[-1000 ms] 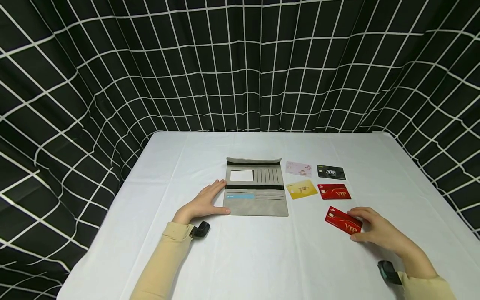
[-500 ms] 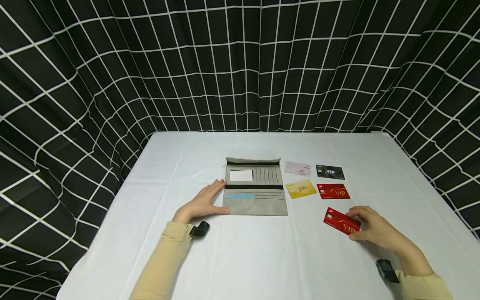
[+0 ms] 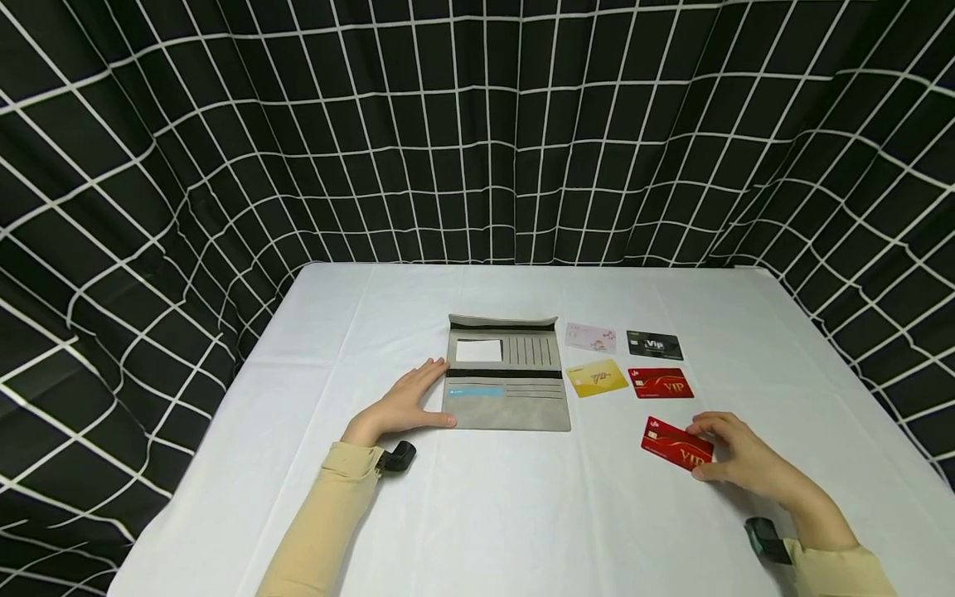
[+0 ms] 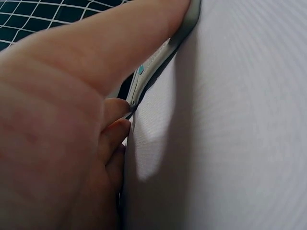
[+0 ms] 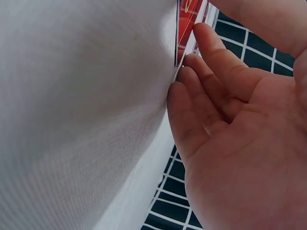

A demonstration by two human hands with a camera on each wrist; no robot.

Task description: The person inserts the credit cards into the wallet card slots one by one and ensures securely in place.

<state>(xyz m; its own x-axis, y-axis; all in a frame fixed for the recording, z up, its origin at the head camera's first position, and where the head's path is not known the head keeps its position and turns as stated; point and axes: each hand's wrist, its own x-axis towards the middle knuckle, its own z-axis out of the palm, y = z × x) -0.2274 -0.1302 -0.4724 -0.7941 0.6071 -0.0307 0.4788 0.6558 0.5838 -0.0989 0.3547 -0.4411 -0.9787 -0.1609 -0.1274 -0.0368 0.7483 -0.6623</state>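
An unfolded grey wallet [image 3: 515, 411] lies on the white table, with a white card [image 3: 479, 351] and a light-blue strip [image 3: 477, 392] showing in its left pockets. My left hand [image 3: 406, 405] rests along the wallet's left edge, fingers straight and thumb spread to the lower left corner. In the left wrist view the thumb [image 4: 120, 40] touches the wallet's edge. Over on the right, my right hand [image 3: 746, 456] holds a red VIP card [image 3: 675, 442] by its right end, between thumb and fingers. The right wrist view shows the fingertips [image 5: 180, 93] down at the tabletop, beside the card.
Right of the wallet lie a pale pink card [image 3: 591, 337], a black VIP card [image 3: 655, 345], a yellow card [image 3: 597, 378] and another red VIP card [image 3: 661, 383]. A black curtain [image 3: 477, 133] with white grid lines surrounds the white-covered table [image 3: 507, 531].
The red card in my right hand has turned very slightly, its left end shifting a little toward me. My left hand and the wallet have stayed put.
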